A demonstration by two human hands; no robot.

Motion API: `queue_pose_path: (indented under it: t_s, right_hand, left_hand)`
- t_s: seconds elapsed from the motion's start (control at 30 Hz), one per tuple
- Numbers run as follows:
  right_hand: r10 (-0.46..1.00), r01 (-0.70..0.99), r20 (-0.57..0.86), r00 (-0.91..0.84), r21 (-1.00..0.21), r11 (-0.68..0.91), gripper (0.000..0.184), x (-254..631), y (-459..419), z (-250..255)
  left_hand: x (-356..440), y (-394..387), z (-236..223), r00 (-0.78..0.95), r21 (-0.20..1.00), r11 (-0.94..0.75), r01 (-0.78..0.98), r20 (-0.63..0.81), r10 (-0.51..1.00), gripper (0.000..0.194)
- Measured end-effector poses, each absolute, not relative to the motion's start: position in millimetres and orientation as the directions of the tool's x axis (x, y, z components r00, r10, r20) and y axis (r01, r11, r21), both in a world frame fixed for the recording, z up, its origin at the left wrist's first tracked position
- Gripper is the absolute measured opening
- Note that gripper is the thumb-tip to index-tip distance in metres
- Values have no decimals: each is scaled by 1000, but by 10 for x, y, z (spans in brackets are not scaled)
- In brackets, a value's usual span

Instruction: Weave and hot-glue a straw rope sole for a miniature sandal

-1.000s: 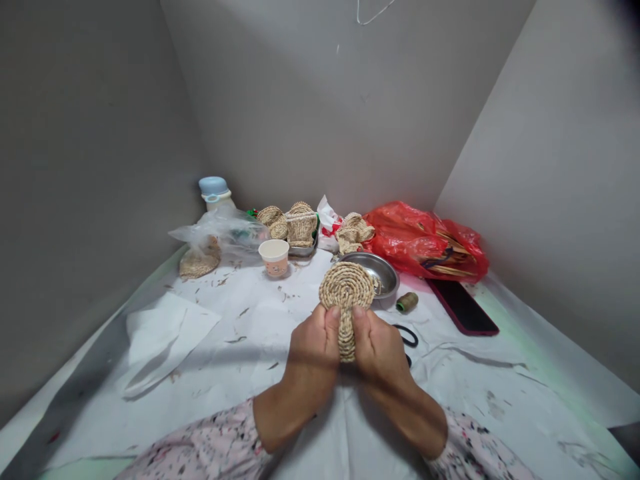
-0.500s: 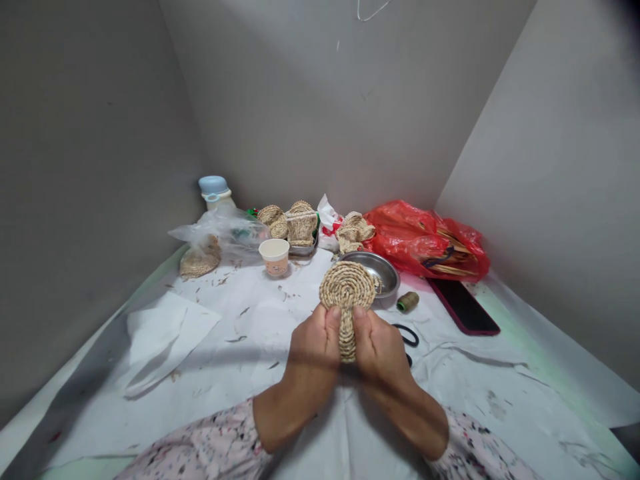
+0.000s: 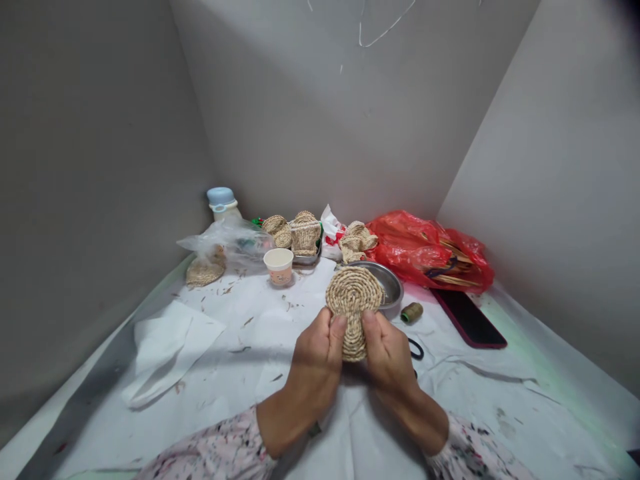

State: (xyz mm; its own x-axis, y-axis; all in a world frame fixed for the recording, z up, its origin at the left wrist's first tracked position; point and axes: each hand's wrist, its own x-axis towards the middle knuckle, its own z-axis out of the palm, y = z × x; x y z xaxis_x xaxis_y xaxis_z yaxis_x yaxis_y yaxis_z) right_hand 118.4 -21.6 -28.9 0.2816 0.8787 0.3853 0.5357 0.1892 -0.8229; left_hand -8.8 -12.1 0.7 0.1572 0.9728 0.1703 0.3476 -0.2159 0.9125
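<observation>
I hold a coiled straw mat piece (image 3: 353,303) upright above the white paper-covered table (image 3: 240,347). It has a round spiral top and a narrower lower part. My left hand (image 3: 315,357) pinches its lower part from the left with the thumb on the front. From the right, my right hand (image 3: 387,353) grips the same lower part. Both hands are closed on the straw piece, which hides part of a steel bowl (image 3: 390,283) behind it.
At the back stand a paper cup (image 3: 279,265), a light-blue-capped bottle (image 3: 223,200), a clear plastic bag (image 3: 227,237), woven straw pieces (image 3: 300,231) and a red plastic bag (image 3: 430,250). A thread spool (image 3: 412,312), black scissors (image 3: 416,349) and a dark phone (image 3: 469,318) lie right. White paper (image 3: 167,347) lies left.
The view has shifted a little, so everything sits slightly lower and further right. The straw piece is held a bit nearer the steel bowl; my grip is unchanged.
</observation>
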Motion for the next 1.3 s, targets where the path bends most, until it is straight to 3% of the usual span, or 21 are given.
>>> queue_pose_path:
  t_s: [0.3, 0.67, 1.3]
  right_hand:
    - [848, 774, 515, 128, -586, 239, 36, 1194, -199, -301]
    - [752, 880, 657, 47, -383, 280, 46, 1221, -191, -317]
    - [722, 875, 691, 45, -376, 306, 45, 1189, -265, -272]
  left_hand:
    - [-105, -51, -61, 99, 895, -213, 392, 189, 977, 29]
    - [-105, -56, -77, 107, 862, -196, 467, 164, 981, 34]
    - [-76, -150, -52, 85, 870, -189, 456, 169, 982, 34]
